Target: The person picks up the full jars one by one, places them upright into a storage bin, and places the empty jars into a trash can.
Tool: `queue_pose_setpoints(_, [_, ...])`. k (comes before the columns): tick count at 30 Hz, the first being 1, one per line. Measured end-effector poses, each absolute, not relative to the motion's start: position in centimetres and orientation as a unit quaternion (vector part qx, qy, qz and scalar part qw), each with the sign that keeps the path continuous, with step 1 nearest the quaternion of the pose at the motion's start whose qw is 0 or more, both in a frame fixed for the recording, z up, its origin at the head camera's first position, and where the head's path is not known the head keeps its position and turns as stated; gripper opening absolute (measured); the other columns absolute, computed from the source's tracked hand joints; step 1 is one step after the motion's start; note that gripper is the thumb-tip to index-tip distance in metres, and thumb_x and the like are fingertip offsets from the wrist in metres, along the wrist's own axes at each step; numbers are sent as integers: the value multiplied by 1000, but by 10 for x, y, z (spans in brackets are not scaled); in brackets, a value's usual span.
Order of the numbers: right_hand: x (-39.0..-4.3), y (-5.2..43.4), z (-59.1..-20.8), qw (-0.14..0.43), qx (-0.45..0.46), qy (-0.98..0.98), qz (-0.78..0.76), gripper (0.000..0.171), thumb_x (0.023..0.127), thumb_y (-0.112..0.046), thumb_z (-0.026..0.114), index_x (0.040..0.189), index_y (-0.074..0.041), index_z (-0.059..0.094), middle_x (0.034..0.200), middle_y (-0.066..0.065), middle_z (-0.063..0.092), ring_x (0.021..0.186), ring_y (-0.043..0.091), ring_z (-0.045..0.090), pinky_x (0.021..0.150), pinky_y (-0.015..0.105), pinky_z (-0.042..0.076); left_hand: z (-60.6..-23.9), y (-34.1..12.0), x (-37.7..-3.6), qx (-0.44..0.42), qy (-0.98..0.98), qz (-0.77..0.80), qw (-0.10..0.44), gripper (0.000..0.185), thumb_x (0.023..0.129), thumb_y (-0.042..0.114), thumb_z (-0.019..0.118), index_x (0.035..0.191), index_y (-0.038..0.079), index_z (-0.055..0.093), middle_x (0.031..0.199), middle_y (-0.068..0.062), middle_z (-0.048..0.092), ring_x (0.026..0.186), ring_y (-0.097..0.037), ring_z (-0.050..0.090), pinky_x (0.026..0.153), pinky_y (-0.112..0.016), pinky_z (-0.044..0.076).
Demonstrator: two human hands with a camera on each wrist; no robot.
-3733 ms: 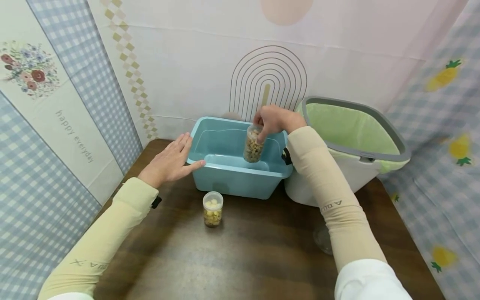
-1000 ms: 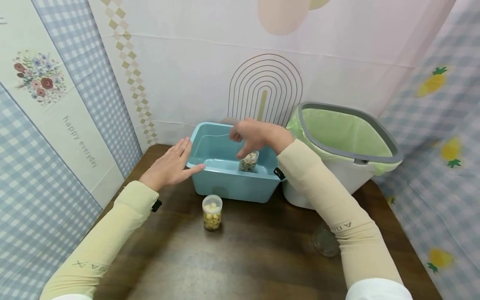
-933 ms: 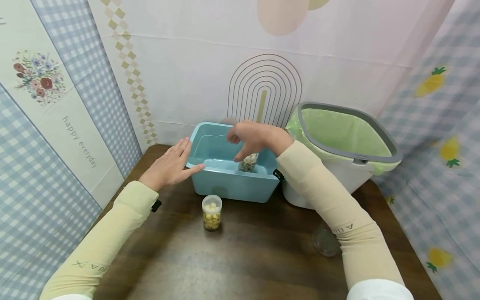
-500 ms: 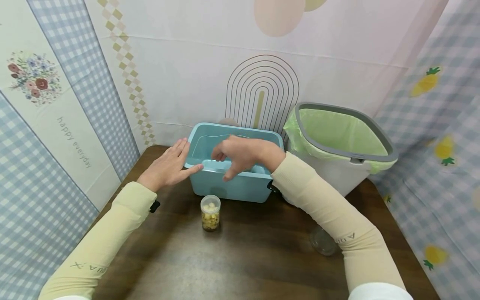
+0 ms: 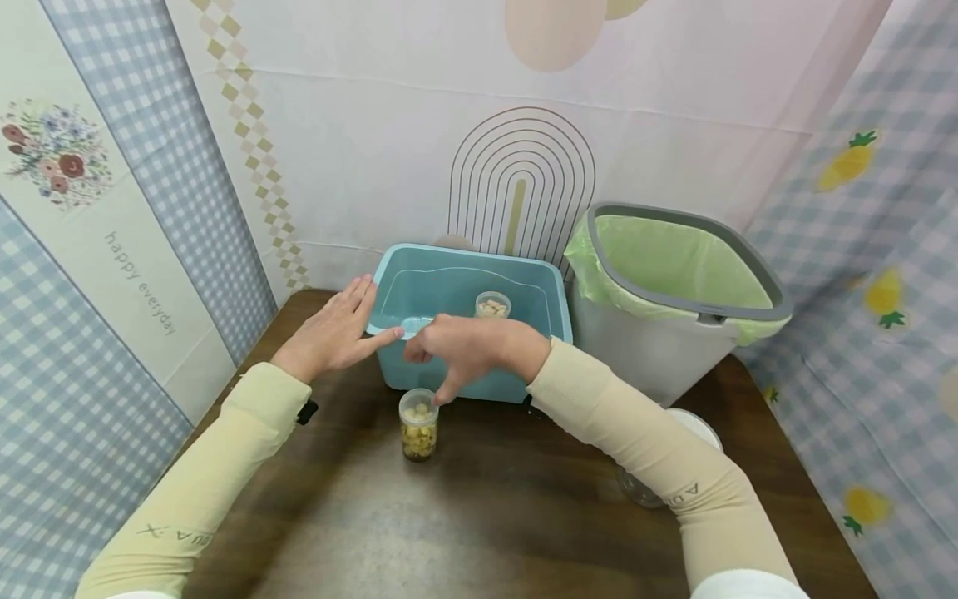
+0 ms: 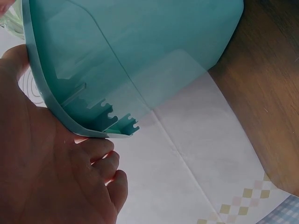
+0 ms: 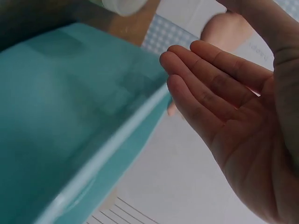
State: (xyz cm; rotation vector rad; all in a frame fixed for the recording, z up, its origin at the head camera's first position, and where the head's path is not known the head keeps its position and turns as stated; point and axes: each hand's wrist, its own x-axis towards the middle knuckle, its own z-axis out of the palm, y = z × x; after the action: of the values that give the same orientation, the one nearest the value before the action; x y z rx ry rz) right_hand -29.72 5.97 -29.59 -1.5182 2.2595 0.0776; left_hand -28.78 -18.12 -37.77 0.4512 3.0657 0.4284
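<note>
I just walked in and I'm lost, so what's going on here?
A person has their left hand against the left end of a blue tub on a dark wooden table. Their right hand holds nothing and hangs close to a jar of yellow pieces standing in front of the tub; whether they touch is hard to tell. Another jar of pale pieces is inside the tub, and a lined bin stands beside it.
</note>
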Motion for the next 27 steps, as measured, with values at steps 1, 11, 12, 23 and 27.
queue_pose_setpoints(1, [-296, 59, -299, 209, -545, 811, 31, 68, 91, -35, 85, 148, -8, 60, 146, 5, 65, 131, 20, 63, 114, 36, 52, -378, -181, -288, 144, 980, 137, 5, 100, 108, 65, 41, 167, -8, 5, 176, -27, 1, 166, -43, 3, 135, -59, 11])
queue_pose_setpoints(11, [-291, 54, -325, 197, -562, 801, 60, 67, 93, -37, 83, 147, -7, 60, 144, 6, 67, 130, 20, 66, 111, 34, 54, -378, -181, -288, 148, 979, 143, 3, 99, 108, 63, 43, 166, -9, 5, 176, -28, 2, 166, -43, 4, 135, -59, 11])
queue_pose_setpoints(12, [-291, 54, -327, 195, -562, 801, 59, 66, 93, -36, 83, 147, -7, 60, 143, 6, 67, 129, 19, 66, 110, 33, 55, -378, -181, -288, 148, 979, 142, 4, 99, 108, 63, 43, 166, -8, 5, 176, -28, 2, 166, -43, 4, 135, -59, 11])
queue_pose_setpoints(23, [-293, 53, -351, 168, -587, 791, 47, 55, 90, -32, 85, 136, -7, 68, 131, 4, 74, 117, 15, 72, 102, 28, 58, -377, -182, -288, 144, 979, 142, 10, 100, 108, 65, 40, 167, -7, 3, 177, -26, 0, 166, -41, 2, 135, -58, 10])
queue_pose_setpoints(27, [-294, 51, -357, 175, -585, 791, 40, 55, 90, -30, 85, 137, -6, 67, 134, 5, 73, 120, 16, 71, 103, 28, 58, -377, -181, -288, 142, 979, 143, 14, 100, 108, 65, 39, 167, -7, 2, 177, -26, -1, 166, -41, 1, 135, -58, 9])
